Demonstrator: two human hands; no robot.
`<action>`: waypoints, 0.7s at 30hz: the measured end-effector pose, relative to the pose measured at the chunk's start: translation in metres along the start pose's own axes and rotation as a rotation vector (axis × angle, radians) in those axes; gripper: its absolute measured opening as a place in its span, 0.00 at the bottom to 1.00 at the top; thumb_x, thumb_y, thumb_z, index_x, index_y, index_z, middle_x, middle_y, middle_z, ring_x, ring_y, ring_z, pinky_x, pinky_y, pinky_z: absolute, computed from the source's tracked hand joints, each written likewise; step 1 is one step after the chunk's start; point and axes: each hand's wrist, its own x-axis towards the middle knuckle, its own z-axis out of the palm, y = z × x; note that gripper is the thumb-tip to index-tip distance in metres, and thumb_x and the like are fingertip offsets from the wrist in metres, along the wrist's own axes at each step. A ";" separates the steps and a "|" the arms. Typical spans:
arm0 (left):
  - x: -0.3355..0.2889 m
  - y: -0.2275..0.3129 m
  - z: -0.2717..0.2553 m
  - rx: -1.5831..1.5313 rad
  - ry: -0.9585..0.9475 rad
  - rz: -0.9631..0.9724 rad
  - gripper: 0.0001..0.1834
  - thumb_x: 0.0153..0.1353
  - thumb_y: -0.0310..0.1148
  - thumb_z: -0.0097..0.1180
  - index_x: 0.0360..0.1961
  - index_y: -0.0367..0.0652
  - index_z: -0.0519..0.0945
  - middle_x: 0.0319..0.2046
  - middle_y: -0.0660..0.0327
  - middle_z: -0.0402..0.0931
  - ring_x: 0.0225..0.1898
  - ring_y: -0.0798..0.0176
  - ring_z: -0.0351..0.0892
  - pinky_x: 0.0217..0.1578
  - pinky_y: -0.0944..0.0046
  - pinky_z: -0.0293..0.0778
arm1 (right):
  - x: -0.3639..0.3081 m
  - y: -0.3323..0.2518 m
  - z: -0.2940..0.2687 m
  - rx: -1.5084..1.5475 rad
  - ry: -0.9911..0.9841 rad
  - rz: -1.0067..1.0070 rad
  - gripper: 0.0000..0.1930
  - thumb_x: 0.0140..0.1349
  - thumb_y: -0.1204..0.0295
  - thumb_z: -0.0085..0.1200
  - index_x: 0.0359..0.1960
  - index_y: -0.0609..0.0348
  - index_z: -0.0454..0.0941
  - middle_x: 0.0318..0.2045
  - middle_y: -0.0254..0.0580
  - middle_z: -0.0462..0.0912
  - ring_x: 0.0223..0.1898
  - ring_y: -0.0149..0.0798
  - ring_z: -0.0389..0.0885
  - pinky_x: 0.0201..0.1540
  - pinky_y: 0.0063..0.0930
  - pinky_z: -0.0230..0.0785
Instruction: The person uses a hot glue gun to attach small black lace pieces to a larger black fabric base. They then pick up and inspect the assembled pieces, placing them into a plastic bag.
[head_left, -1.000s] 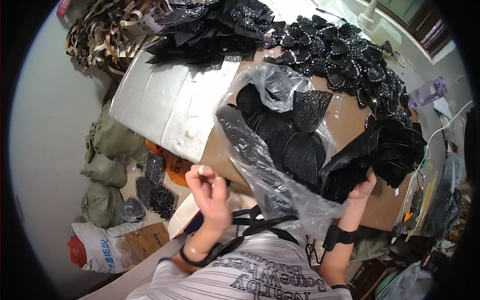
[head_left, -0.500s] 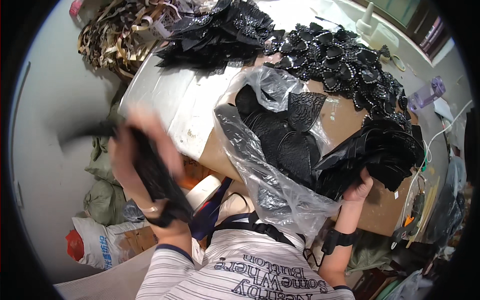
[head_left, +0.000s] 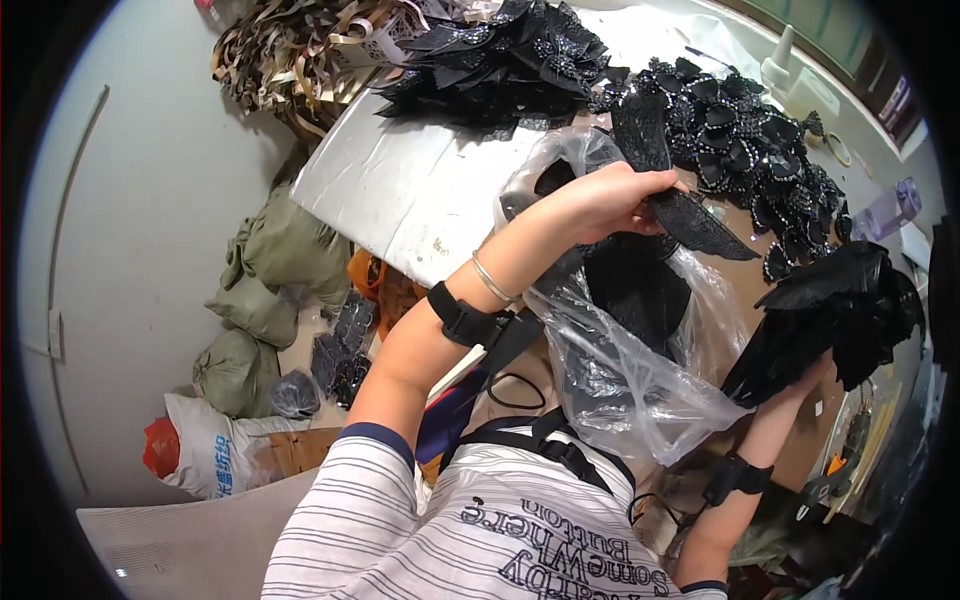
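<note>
My left hand (head_left: 618,200) reaches over the clear plastic bag (head_left: 640,375), its thumb and fingers closed on a black embossed petal-shaped piece (head_left: 705,228). Another dark piece (head_left: 640,130) stands up just beyond the fingers; whether they grip it too I cannot tell. More black pieces (head_left: 635,290) lie in the open bag below the wrist. At the right, my right hand (head_left: 820,372) holds a thick bundle of black pieces (head_left: 830,310) from beneath; its fingers are mostly hidden by the bundle.
Black beaded flower pieces (head_left: 745,145) spread over the table's far right, beside a pile of larger black flowers (head_left: 500,65). Brown and gold strips (head_left: 290,60) heap at the far left. Green sacks (head_left: 295,245) stand left of the white tabletop (head_left: 390,200). A purple bottle (head_left: 885,208) lies at the right.
My left hand swung from the left side over to the bag and the table's middle. My right hand and its bundle now appear farther right as the view shifted.
</note>
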 end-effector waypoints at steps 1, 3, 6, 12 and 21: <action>-0.001 0.005 0.006 0.097 0.040 0.003 0.17 0.68 0.43 0.52 0.47 0.42 0.82 0.39 0.66 0.81 0.35 0.72 0.77 0.37 0.70 0.72 | 0.003 -0.003 0.008 0.014 -0.004 0.014 0.20 0.65 0.61 0.45 0.52 0.61 0.76 0.49 0.46 0.80 0.51 0.47 0.78 0.58 0.42 0.69; -0.012 0.011 0.018 0.292 0.102 0.013 0.17 0.67 0.44 0.52 0.46 0.42 0.82 0.36 0.68 0.81 0.32 0.73 0.76 0.34 0.72 0.70 | 0.021 0.000 0.006 0.021 -0.032 0.056 0.20 0.65 0.61 0.45 0.52 0.61 0.76 0.48 0.45 0.80 0.50 0.46 0.78 0.57 0.42 0.69; -0.032 -0.007 0.030 0.211 0.046 0.228 0.13 0.64 0.36 0.57 0.44 0.39 0.83 0.41 0.63 0.82 0.42 0.70 0.78 0.46 0.68 0.73 | 0.039 -0.003 -0.002 0.042 -0.065 0.073 0.20 0.65 0.62 0.46 0.52 0.61 0.76 0.47 0.45 0.81 0.49 0.46 0.79 0.56 0.41 0.70; -0.041 -0.073 0.041 1.231 0.511 0.366 0.18 0.51 0.33 0.68 0.43 0.38 0.81 0.48 0.50 0.70 0.52 0.46 0.67 0.55 0.55 0.65 | 0.055 -0.004 -0.028 0.090 -0.104 0.152 0.19 0.65 0.62 0.46 0.51 0.61 0.76 0.45 0.45 0.81 0.47 0.45 0.79 0.55 0.41 0.71; -0.054 0.004 0.066 0.891 0.327 0.670 0.14 0.50 0.24 0.63 0.41 0.40 0.81 0.30 0.58 0.74 0.34 0.58 0.76 0.38 0.63 0.71 | 0.052 -0.026 -0.047 -0.068 0.041 0.103 0.20 0.60 0.62 0.53 0.49 0.62 0.76 0.41 0.43 0.83 0.42 0.42 0.82 0.50 0.38 0.75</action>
